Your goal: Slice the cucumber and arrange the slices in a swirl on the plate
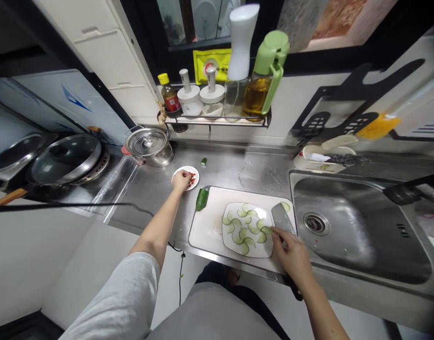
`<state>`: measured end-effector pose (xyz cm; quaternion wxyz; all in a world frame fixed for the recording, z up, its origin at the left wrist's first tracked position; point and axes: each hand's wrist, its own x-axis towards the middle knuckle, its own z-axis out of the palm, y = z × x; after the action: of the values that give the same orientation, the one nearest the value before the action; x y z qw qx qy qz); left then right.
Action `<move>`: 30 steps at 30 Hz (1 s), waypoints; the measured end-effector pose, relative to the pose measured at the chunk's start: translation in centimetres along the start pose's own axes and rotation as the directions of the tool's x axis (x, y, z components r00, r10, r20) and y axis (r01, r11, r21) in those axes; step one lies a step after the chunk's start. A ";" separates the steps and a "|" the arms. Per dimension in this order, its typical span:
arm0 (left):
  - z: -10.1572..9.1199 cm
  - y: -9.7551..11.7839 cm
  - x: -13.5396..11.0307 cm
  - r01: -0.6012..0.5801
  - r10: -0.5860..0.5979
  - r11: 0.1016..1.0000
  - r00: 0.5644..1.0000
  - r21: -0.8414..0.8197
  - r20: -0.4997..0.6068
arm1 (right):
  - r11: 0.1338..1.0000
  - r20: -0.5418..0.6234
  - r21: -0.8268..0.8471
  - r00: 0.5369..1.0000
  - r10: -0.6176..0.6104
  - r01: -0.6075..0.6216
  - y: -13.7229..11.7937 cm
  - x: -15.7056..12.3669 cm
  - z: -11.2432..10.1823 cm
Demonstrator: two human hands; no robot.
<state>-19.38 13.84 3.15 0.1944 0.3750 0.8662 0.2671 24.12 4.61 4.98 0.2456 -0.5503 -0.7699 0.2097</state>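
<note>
My left hand (181, 180) reaches over a small white dish (196, 183), its fingers pinched together at the chopped red pieces (192, 178). Whatever is between those fingertips is hidden. On the other side, my right hand (291, 252) hovers at the right rim of a squarish white plate (231, 248). Its fingers are loosely bent, with the index fingertip at a cucumber slice (266, 230). Thin cucumber slices lie on the plate in curved pinwheel groups. A cleaver (281, 217) lies partly beneath my right hand. A cut cucumber piece (201, 199) rests at the board's upper left corner.
The plate stands on a pale cutting board (204, 231). Right of it is a steel sink (344, 236). A cucumber end (203, 161) and a lidded pot (151, 146) stand behind. Bottles fill a wall rack (217, 121); a wok (66, 158) sits far left.
</note>
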 end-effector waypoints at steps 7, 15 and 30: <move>-0.7 -0.4 -1.4 0.022 -0.045 0.911 0.998 -0.411 -0.046 | 0.998 0.020 0.057 1.000 -0.004 0.003 -0.9 0.9 0.0; 0.3 2.3 -8.1 -0.095 0.166 0.827 0.983 -0.555 0.078 | 0.992 0.045 0.124 0.999 -0.009 0.004 -4.2 2.1 -0.6; 3.2 6.0 -23.8 -0.735 0.754 0.635 0.521 -0.238 0.400 | 0.953 0.324 0.299 0.945 -0.045 -0.057 -5.6 0.8 0.5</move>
<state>0.90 0.41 7.51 0.2700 0.7567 0.5434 0.2432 19.42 3.58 7.99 0.1955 -0.4659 -0.7567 0.4149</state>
